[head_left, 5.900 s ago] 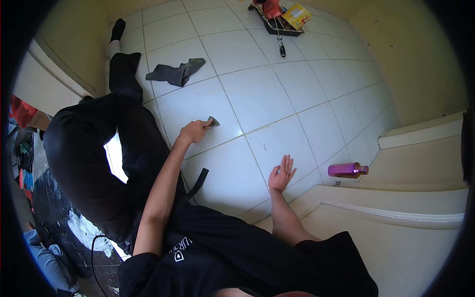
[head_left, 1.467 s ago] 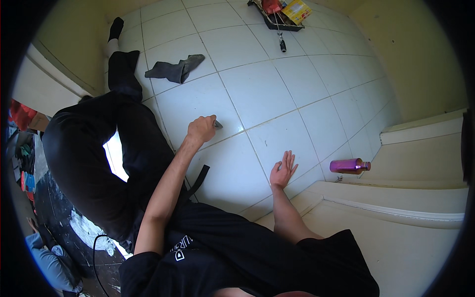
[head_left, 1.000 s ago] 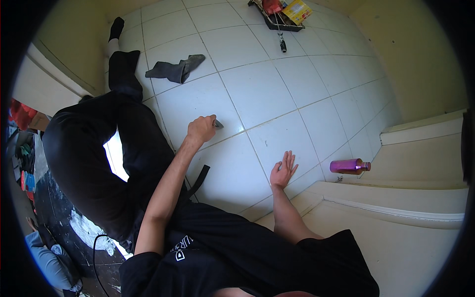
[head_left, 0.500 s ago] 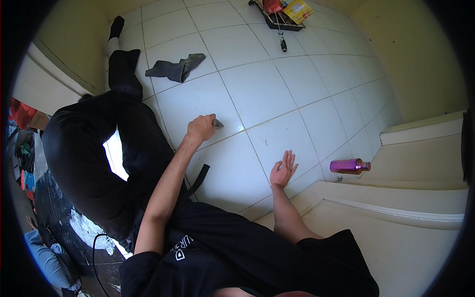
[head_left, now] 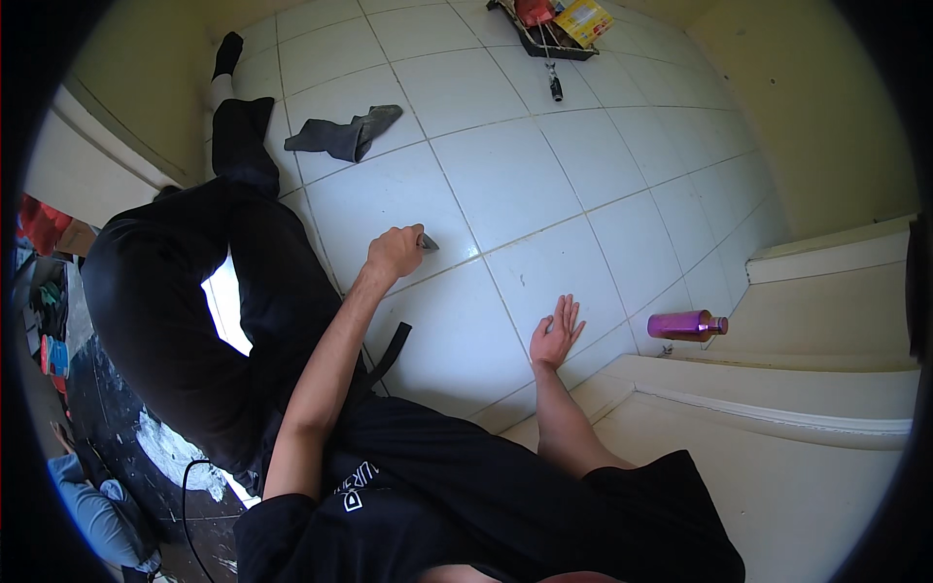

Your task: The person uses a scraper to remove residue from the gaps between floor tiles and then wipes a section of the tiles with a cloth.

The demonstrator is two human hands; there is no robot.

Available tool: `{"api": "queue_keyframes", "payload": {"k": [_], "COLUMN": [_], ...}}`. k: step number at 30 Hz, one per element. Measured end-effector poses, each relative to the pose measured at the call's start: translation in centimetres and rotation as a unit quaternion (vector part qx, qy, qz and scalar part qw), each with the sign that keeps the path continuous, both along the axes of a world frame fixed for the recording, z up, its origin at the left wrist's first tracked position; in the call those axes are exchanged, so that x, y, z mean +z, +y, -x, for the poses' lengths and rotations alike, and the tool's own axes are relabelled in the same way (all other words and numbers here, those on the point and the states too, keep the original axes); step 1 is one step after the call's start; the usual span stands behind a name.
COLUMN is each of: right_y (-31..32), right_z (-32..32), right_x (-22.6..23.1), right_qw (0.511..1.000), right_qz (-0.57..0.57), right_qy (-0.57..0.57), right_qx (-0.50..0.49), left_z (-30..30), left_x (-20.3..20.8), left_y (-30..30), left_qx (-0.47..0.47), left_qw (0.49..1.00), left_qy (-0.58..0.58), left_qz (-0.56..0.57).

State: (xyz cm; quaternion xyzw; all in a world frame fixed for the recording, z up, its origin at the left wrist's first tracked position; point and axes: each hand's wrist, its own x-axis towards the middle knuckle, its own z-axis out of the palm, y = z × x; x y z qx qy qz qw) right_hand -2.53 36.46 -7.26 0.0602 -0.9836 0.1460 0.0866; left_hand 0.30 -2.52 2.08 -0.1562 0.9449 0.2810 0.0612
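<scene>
My left hand (head_left: pixel 397 252) is closed around a scraper (head_left: pixel 429 242). Only its small grey pointed blade shows past my fingers, against the white floor tile (head_left: pixel 452 194); the handle is hidden in my fist. Off to the right, my right hand (head_left: pixel 554 335) lies flat on the tiles with its fingers stretched out, holding nothing. A crumpled dark grey cloth (head_left: pixel 350 134) lies on the floor beyond my left hand.
A purple bottle (head_left: pixel 680 325) lies on its side by the cream door frame (head_left: pixel 836 253) at right. At the far side sits a black paint tray (head_left: pixel 544 44) with a yellow package (head_left: pixel 583 21) in it. My bent leg (head_left: pixel 155 291) fills the left.
</scene>
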Motion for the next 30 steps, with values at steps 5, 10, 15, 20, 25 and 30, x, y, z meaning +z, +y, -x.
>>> {"api": "queue_keyframes", "payload": {"k": [5, 10, 15, 20, 25, 30], "right_y": [0.04, 0.08, 0.07, 0.04, 0.05, 0.03], "right_z": [-0.02, 0.02, 0.02, 0.02, 0.02, 0.07], "right_x": [-0.09, -0.18, -0.15, -0.14, -0.09, -0.09], "right_qw": [1.000, 1.000, 1.000, 1.000, 1.000, 1.000], "right_qz": [-0.003, 0.003, 0.004, 0.000, -0.001, -0.001], "right_qy": [0.005, 0.005, 0.000, -0.002, -0.001, 0.000], "right_qx": [0.002, 0.003, 0.003, 0.002, 0.002, 0.001], "left_z": [-0.04, 0.04, 0.18, 0.04, -0.02, 0.06], "left_x": [0.05, 0.27, 0.31, 0.23, 0.12, 0.21], "left_y": [-0.07, -0.19, -0.12, -0.15, -0.01, 0.22], "left_qx": [0.007, 0.000, 0.017, 0.004, 0.001, 0.004], "left_qw": [1.000, 1.000, 1.000, 1.000, 1.000, 1.000], "left_qy": [-0.004, -0.011, -0.023, 0.003, 0.001, 0.002], "left_qz": [0.000, -0.004, -0.012, -0.015, -0.019, 0.000]}}
